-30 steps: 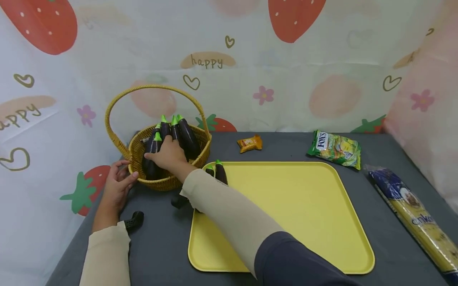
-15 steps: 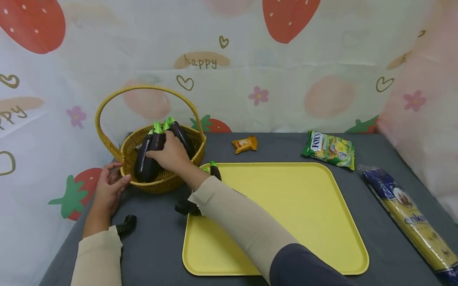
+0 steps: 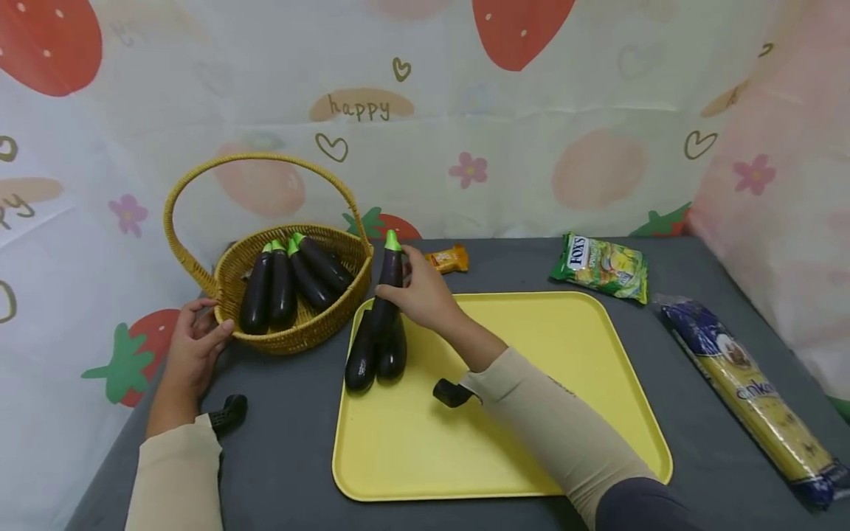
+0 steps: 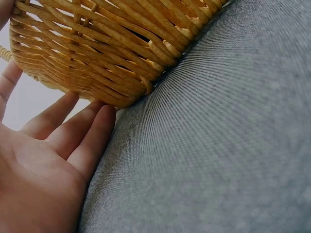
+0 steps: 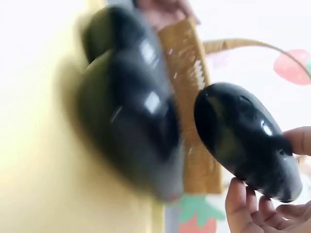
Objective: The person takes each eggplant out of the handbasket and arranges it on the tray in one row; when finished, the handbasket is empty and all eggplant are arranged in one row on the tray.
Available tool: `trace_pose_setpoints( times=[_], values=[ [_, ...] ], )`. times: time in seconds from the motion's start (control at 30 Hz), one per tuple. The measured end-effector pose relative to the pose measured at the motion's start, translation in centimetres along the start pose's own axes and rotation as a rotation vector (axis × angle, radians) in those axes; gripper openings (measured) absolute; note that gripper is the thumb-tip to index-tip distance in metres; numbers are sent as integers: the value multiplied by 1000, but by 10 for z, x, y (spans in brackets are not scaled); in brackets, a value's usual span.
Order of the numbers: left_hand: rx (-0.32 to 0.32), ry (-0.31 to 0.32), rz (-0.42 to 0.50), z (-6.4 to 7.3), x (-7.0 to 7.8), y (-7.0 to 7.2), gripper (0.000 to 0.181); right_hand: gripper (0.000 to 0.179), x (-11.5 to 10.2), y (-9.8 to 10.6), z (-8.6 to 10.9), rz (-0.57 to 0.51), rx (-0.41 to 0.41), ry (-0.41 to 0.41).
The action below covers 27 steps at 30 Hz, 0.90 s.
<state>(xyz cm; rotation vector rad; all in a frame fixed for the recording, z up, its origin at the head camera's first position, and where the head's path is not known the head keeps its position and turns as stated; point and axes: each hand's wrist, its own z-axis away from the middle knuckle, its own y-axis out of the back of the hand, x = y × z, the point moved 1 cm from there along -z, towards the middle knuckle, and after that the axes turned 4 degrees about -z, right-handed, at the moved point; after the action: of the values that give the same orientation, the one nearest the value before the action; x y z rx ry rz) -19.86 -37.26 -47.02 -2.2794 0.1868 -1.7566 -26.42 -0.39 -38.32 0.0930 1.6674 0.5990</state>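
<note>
My right hand (image 3: 425,291) grips a dark purple eggplant (image 3: 387,284) with a green cap, above the left end of the tray. Just below it, two more eggplants (image 3: 361,361) lie side by side on the yellow tray (image 3: 505,472), partly covered by the held one in the head view. Several eggplants (image 3: 282,295) rest inside the yellow woven basket (image 3: 299,339) at the left. My left hand (image 3: 192,346) touches the basket's near left side, its fingers extended against the weave (image 4: 92,53) in the left wrist view.
An orange snack packet (image 3: 449,259) lies behind the tray. At the back right are a green FOX'S candy bag (image 3: 600,265) and a long yellow-and-blue pasta-like pack (image 3: 750,398). The basket's tall handle (image 3: 265,156) arches over its opening.
My right hand has lifted an eggplant out of the basket and carried it right, over the tray. My left hand has stayed at the basket. The head view has shifted slightly.
</note>
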Motion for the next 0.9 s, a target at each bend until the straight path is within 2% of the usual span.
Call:
trace_pose_setpoints(
  times=[0.1,0.17,0.23,0.3,0.43,0.67,0.8,0.9],
  values=[
    [5,14,-16,-1,0,0,36,84,14,14,6,-36,-3,-74],
    [4,21,-18,-2,0,0,36,84,21,22,10,-98,-7,-115],
    [12,21,-23,-2,0,0,35,84,25,28,14,-160,-11,-142],
    [16,20,-26,-1,1,1,35,83,28,32,16,-170,-10,-159],
    [22,25,-18,1,4,1,35,82,35,33,20,-87,-37,-211],
    [29,35,-5,3,4,0,35,82,51,23,29,61,-155,-282],
    [27,33,-6,2,4,0,34,82,56,21,33,177,-142,-284],
    [26,27,-6,2,4,1,34,82,58,20,35,226,-141,-281]
  ],
)
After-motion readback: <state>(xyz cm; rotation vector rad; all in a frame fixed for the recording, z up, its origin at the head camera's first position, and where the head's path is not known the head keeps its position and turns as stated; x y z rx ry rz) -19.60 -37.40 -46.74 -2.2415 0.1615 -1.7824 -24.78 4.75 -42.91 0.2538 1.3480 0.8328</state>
